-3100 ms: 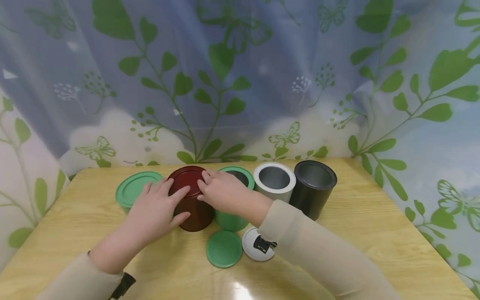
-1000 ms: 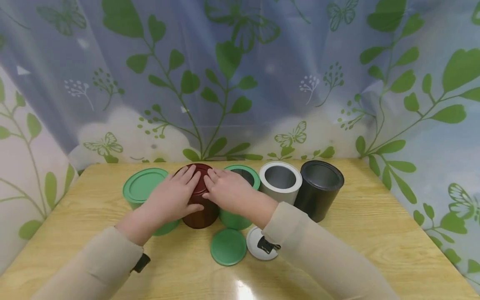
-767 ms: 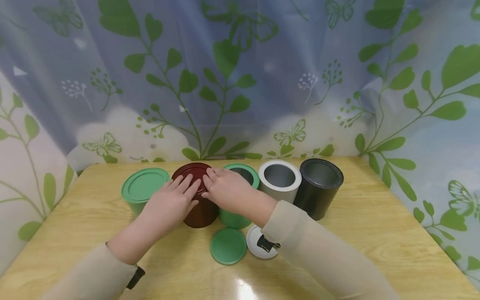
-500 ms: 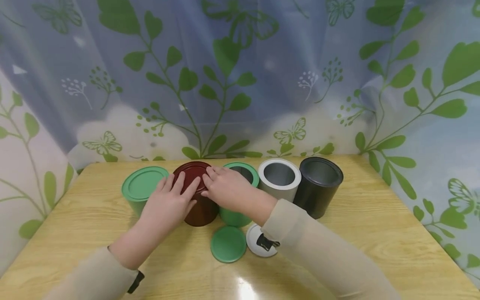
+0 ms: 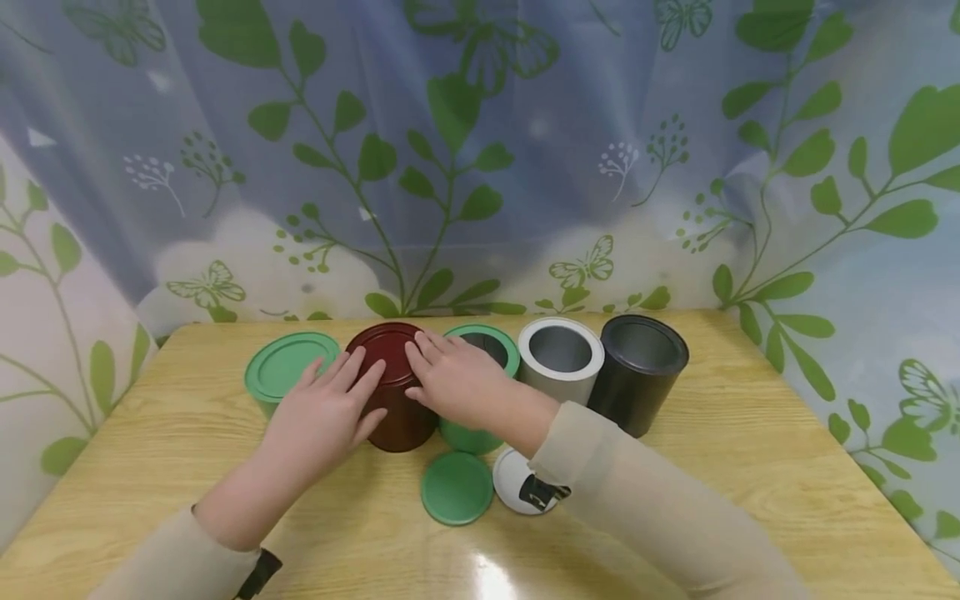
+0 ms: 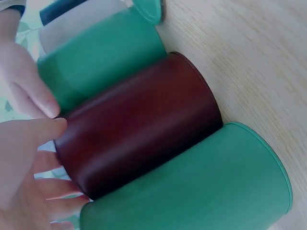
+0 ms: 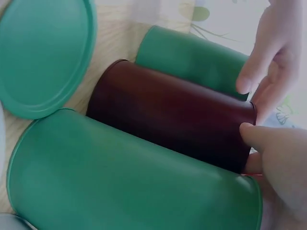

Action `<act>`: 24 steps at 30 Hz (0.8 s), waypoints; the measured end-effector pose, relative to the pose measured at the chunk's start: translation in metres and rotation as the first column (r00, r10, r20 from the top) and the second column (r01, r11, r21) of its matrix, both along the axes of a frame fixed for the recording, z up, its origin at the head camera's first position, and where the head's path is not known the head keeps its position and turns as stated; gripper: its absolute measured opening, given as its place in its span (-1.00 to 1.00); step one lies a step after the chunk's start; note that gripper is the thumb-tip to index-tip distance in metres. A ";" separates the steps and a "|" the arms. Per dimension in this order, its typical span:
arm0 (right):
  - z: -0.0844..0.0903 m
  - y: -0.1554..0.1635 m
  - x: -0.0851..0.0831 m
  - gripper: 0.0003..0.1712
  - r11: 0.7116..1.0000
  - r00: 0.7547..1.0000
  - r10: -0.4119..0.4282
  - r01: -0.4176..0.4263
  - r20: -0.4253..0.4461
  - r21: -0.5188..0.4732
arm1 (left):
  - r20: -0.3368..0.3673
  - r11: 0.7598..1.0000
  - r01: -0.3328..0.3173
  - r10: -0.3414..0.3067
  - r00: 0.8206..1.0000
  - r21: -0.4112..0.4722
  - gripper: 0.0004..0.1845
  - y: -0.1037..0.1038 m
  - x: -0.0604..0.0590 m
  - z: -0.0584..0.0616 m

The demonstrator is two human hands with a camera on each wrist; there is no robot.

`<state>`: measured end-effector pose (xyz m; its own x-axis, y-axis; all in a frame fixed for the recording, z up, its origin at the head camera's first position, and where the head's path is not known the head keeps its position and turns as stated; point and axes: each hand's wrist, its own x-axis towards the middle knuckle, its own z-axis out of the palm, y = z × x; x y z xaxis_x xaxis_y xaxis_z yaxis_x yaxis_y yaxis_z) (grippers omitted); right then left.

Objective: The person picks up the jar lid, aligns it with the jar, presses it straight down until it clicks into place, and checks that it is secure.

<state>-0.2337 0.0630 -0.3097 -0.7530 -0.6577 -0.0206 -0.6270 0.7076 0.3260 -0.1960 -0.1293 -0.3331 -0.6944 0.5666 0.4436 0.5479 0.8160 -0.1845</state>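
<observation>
A dark red can (image 5: 397, 417) stands on the wooden table (image 5: 750, 467) with its red lid (image 5: 386, 346) on top. My left hand (image 5: 337, 404) lies with straight fingers on the lid's left edge. My right hand (image 5: 442, 371) rests flat on the lid's right side. In the left wrist view the left hand's fingers (image 6: 33, 139) touch the top of the red can (image 6: 144, 124). The right wrist view shows my right hand's thumb (image 7: 268, 139) at the rim of the red can (image 7: 172, 115).
A lidded green can (image 5: 288, 371) stands left of the red one. To the right stand an open green can (image 5: 502, 350), an open white can (image 5: 561, 358) and an open black can (image 5: 637, 375). A loose green lid (image 5: 456, 487) and a white lid (image 5: 510, 479) lie in front.
My left hand has slid back toward me, from over the lid's middle to its left edge. The right hand and the cans have hardly moved.
</observation>
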 end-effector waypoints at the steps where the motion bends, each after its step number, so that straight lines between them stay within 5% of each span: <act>1: 0.000 0.001 0.001 -0.27 1.000 1.000 -0.009 0.009 0.015 -0.007 | -0.004 1.000 0.006 -0.006 1.000 0.003 -0.41 0.000 0.003 0.001; 16: 0.005 0.039 0.039 -0.19 0.994 0.998 0.043 -0.039 0.039 -0.105 | -0.023 0.993 0.110 -0.110 0.994 0.030 -0.35 0.003 0.042 -0.005; 24: 0.000 0.059 0.059 -0.16 0.987 0.994 0.086 -0.076 0.064 -0.142 | 0.089 0.993 0.113 -0.115 0.989 0.031 -0.29 0.013 0.052 -0.016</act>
<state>-0.1743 0.1217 -0.3098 -0.6972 -0.7165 0.0252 -0.7016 0.6891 0.1813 -0.1439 -0.1165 -0.3488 -0.6641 0.6337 0.3969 0.6511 0.7510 -0.1096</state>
